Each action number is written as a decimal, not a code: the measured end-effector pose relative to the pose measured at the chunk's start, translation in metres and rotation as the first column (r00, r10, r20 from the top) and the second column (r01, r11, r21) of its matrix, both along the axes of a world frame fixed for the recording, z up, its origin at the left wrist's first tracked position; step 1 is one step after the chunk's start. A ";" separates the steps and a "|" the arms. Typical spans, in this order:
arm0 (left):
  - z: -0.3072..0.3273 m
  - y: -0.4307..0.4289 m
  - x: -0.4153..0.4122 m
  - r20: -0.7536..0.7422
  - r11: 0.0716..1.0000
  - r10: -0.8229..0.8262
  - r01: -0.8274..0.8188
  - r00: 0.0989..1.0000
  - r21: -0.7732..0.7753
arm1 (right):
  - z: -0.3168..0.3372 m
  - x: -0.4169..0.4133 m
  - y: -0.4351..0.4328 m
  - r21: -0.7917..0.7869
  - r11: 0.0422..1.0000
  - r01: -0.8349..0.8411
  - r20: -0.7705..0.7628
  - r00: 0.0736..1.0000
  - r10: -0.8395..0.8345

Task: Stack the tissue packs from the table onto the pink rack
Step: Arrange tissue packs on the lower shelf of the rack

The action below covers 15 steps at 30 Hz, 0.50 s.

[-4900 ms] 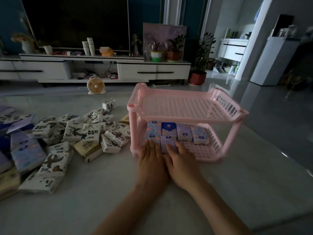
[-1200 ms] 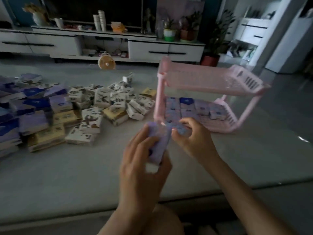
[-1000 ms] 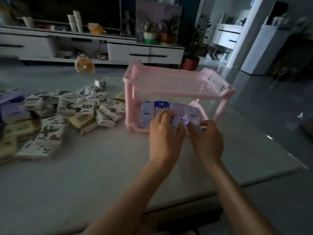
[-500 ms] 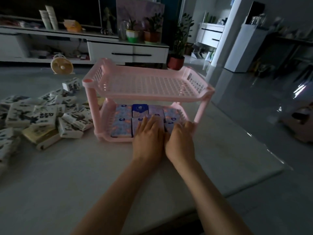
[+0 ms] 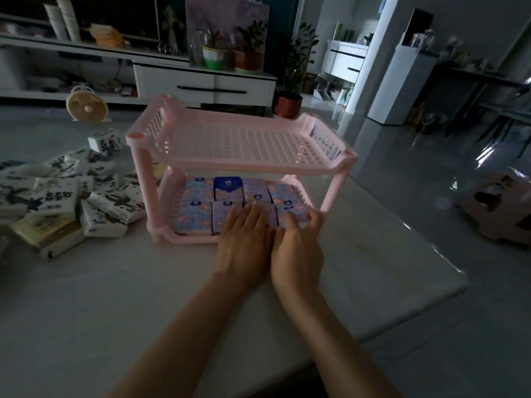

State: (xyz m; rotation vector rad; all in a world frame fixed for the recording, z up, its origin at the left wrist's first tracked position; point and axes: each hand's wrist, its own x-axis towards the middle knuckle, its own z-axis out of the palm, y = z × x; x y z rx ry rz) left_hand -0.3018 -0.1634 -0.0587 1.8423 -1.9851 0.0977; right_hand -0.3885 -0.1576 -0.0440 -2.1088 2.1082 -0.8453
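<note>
Tissue packs (image 5: 198, 214) on pink rack (image 5: 244, 165) lie beneath flat, open-fingered left hand (image 5: 244, 245) and right hand (image 5: 297, 251).

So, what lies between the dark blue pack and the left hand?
One pale purple pack, directly in front of the dark blue pack on the lower shelf; the left hand overlaps its near right corner. The head view shows it.

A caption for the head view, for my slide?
Left hand and right hand touch tissue packs inside the pink rack.

Printing on the tissue packs (image 5: 56, 196) is too blurred to read.
</note>
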 end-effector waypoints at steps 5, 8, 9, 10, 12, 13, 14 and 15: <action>0.000 0.002 0.002 -0.021 0.995 0.101 -0.101 0.995 0.021 | -0.004 0.005 0.003 -0.064 0.998 -0.009 -0.003 1.000 0.009; -0.003 0.000 0.003 0.005 0.992 0.122 -0.122 0.993 0.010 | -0.010 0.004 -0.003 0.049 0.997 -0.054 -0.023 0.998 0.055; -0.005 -0.002 0.003 0.017 0.992 0.129 -0.129 0.992 0.006 | -0.011 0.001 -0.005 0.084 0.994 -0.076 -0.023 0.997 0.078; -0.007 -0.003 0.003 0.018 0.991 0.135 -0.135 0.991 0.007 | -0.008 -0.001 -0.006 0.110 0.989 -0.096 -0.032 0.994 0.100; -0.007 -0.003 0.002 0.004 0.989 0.148 -0.148 0.989 0.015 | -0.005 -0.005 -0.008 0.140 0.980 -0.140 -0.046 0.988 0.147; -0.007 -0.003 0.002 0.010 0.988 0.152 -0.152 0.988 0.017 | -0.003 -0.006 -0.008 0.162 0.974 -0.159 -0.062 0.983 0.171; -0.007 -0.002 0.002 0.019 0.987 0.162 -0.162 0.987 0.001 | -0.003 -0.006 -0.008 0.177 0.970 -0.168 -0.085 0.979 0.186; -0.008 -0.002 0.003 0.022 0.986 0.166 -0.166 0.986 -0.008 | -0.004 -0.006 -0.009 0.170 0.970 -0.172 -0.108 0.976 0.191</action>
